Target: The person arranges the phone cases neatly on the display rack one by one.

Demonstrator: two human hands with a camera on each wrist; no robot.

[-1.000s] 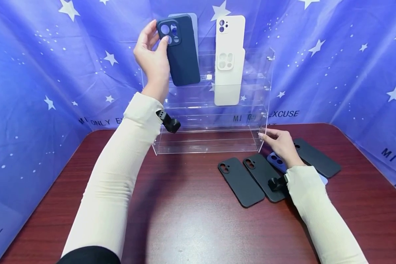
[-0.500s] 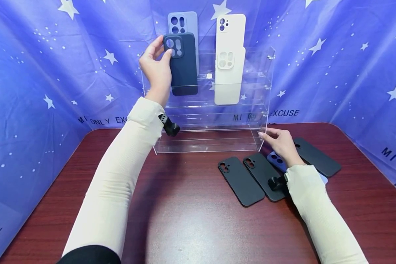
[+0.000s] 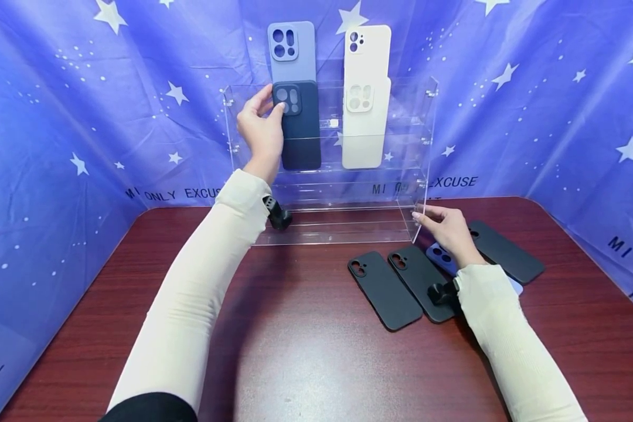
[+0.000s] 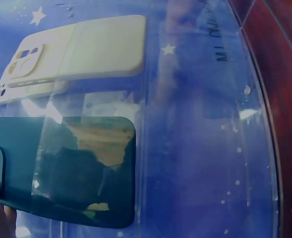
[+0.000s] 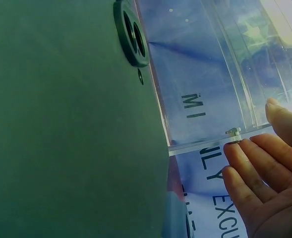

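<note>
My left hand (image 3: 261, 132) pinches a dark phone case (image 3: 303, 138) by its upper left edge, thumb at the camera cutout. The case stands upright in the clear acrylic display rack (image 3: 327, 238), its lower part behind a front strip, as the left wrist view also shows. Behind it rises a blue-grey phone case (image 3: 303, 65). To its right, a cream case (image 3: 366, 138) overlaps a second cream case (image 3: 374, 58). Low on the right, my right hand (image 3: 451, 231) grips the rack's side panel (image 5: 207, 142), thumb on one side and fingers on the other.
Black cases (image 3: 387, 296) lie on the red-brown table (image 3: 295, 363) at right, some partly under my right forearm. A blue case (image 3: 442, 258) shows between them, and another dark case (image 3: 511, 255) lies farther right. A starry blue curtain (image 3: 137, 105) hangs behind the rack.
My left hand has brought the dark case down and slightly right, in front of the blue-grey case, until its lower part stands behind the rack's strip. My right hand has stayed in place.
</note>
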